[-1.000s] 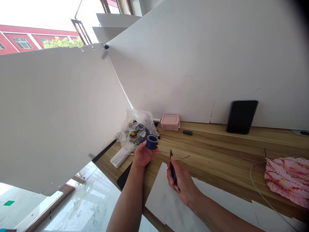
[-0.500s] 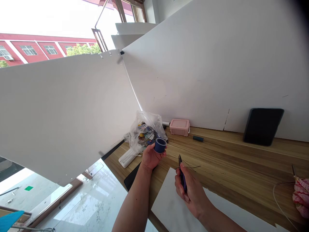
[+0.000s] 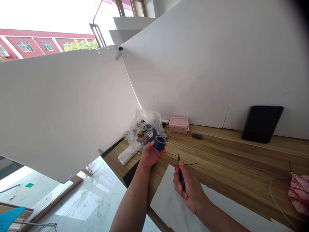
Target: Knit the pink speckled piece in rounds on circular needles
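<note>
My left hand (image 3: 149, 155) is closed around a small blue spool (image 3: 159, 143), held up over the wooden desk (image 3: 231, 158) near its left corner. A thin dark thread (image 3: 187, 164) runs from the spool toward my right hand (image 3: 188, 187). That hand is closed on blue-handled snips (image 3: 180, 170), whose dark tip points up at the thread. Under my right hand lies a white sheet (image 3: 166, 199).
A clear plastic bag of small items (image 3: 145, 130) and a pink box (image 3: 179, 125) sit by the white partition (image 3: 205, 64). A dark spool (image 3: 197, 136) lies on the desk. A black tablet (image 3: 262, 123) leans on the partition. Pink knitting (image 3: 299, 193) lies far right.
The view has shifted slightly since half a second ago. Both hands keep their hold, and the snips' tip stays close to the thread.
</note>
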Demonstrator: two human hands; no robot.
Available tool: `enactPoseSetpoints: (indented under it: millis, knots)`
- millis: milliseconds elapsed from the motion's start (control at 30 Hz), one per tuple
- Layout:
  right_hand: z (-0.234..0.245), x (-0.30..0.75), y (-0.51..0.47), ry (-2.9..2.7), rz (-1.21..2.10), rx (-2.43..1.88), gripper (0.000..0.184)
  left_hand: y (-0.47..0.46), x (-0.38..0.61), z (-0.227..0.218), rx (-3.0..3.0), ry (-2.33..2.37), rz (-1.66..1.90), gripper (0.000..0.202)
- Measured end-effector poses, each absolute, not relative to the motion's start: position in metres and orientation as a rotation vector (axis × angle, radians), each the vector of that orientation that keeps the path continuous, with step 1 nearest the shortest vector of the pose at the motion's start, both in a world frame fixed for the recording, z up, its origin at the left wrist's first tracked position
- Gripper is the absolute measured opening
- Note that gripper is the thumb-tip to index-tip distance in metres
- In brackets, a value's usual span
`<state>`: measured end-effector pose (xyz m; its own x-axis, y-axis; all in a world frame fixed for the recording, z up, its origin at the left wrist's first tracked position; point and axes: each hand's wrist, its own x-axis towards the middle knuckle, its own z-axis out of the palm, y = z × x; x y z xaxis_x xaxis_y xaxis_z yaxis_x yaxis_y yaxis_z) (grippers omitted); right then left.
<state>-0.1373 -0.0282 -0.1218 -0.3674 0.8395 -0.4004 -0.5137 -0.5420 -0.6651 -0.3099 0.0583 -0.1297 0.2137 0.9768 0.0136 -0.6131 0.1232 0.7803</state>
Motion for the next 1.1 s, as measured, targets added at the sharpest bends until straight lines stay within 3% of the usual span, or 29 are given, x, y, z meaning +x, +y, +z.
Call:
enactPoseSetpoints:
  millis: [1100]
  knots:
    - [-0.1191, -0.1363, -0.0279, -0.54, 2.01, -0.893, 0.052, 0.0586, -0.3094, -0.126, 0.774, 0.62, 1.284, 0.031]
